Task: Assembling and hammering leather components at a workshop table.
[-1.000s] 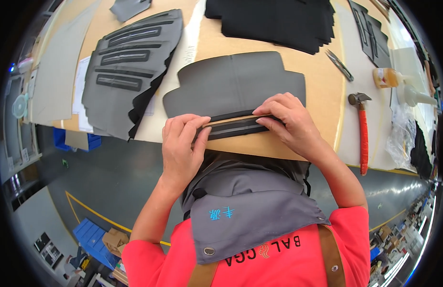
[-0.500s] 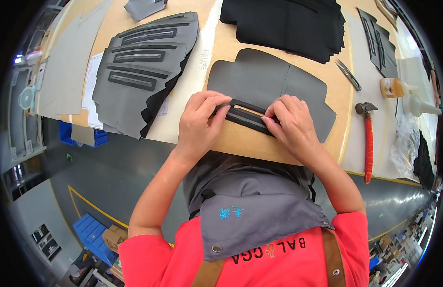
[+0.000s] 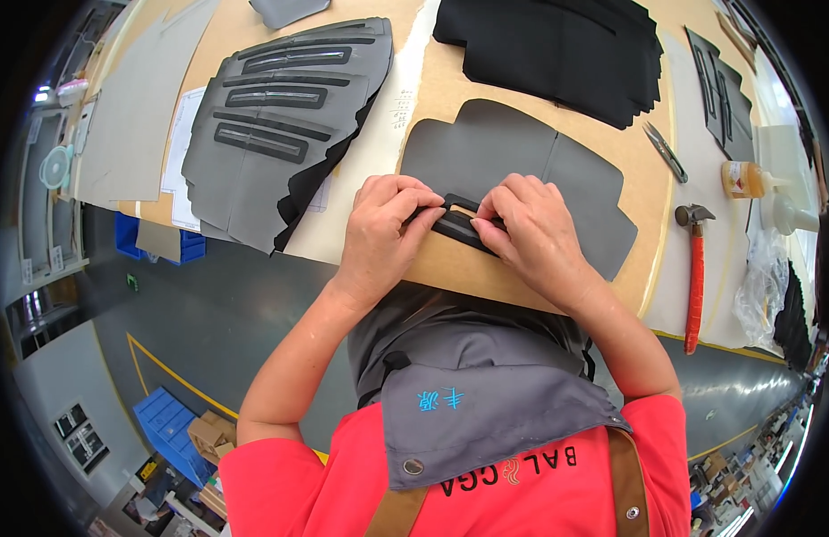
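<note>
A grey sheet panel (image 3: 513, 143) with notched edges lies before me on the table. At its near edge is a black slotted strip frame (image 3: 457, 231), with tan showing through its slot. My left hand (image 3: 383, 228) pinches the frame's left end between thumb and fingers. Close beside it, my right hand (image 3: 532, 228) has thumb and fingers closed on the frame further right, partly covering it. The fingertips hide whether the frame is joined to the panel.
Slotted grey panels (image 3: 204, 183) overlap at left; black pieces (image 3: 548, 54) are stacked at the back. On the right lie thread snips (image 3: 667, 152), a red-handled hammer (image 3: 694, 277), a bottle of amber liquid (image 3: 742, 180), and a clear plastic bag (image 3: 760, 291).
My right hand has slid left along the black frame, closer to my left hand. Both still pinch it. The whole view has shifted slightly, moving the table things rightward.
</note>
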`<act>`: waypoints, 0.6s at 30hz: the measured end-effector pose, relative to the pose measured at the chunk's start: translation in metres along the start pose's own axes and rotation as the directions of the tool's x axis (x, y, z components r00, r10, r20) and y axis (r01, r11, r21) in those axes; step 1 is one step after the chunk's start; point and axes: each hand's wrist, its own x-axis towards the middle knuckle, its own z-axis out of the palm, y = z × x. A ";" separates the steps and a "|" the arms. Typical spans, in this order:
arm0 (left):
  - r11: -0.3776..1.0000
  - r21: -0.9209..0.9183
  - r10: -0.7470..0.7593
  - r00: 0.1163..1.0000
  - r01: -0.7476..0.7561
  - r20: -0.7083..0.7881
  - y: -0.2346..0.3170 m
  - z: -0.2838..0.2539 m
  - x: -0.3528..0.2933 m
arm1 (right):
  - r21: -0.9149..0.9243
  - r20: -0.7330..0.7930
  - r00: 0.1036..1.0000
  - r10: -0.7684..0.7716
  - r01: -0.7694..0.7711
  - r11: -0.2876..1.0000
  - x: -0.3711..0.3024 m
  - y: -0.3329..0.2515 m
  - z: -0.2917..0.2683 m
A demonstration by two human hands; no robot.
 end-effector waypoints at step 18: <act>0.915 0.008 -0.359 0.804 0.403 0.473 0.012 -0.026 0.049 | 0.171 -0.140 0.984 -0.115 0.138 0.976 -0.009 0.005 0.024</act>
